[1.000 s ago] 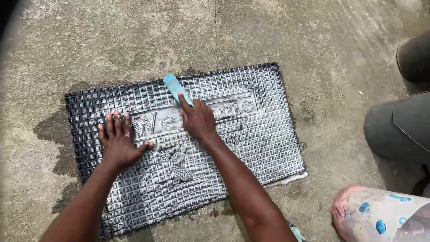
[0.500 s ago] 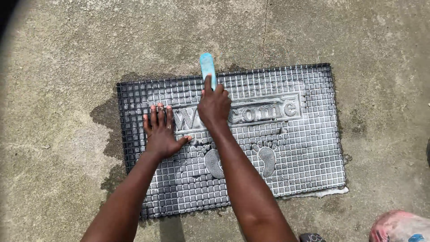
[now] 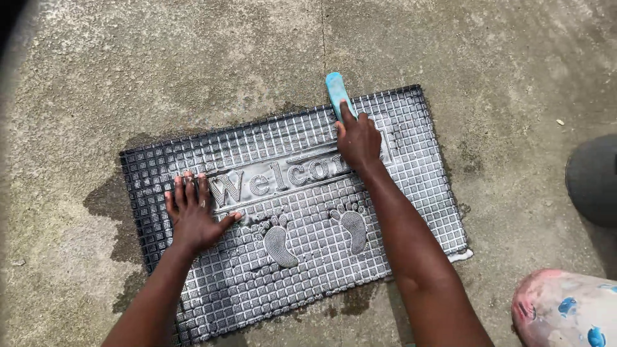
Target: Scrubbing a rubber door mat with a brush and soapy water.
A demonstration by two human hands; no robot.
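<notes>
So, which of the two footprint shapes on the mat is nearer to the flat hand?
The left footprint, beside the left hand; the other footprint lies further right.

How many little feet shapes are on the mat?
2. One footprint sits near the middle of the doormat, beside the left hand. The other footprint lies to its right, below the right hand gripping the blue brush. None seem hidden.

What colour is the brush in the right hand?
Light blue plastic brush, clearest in the head view.
</notes>
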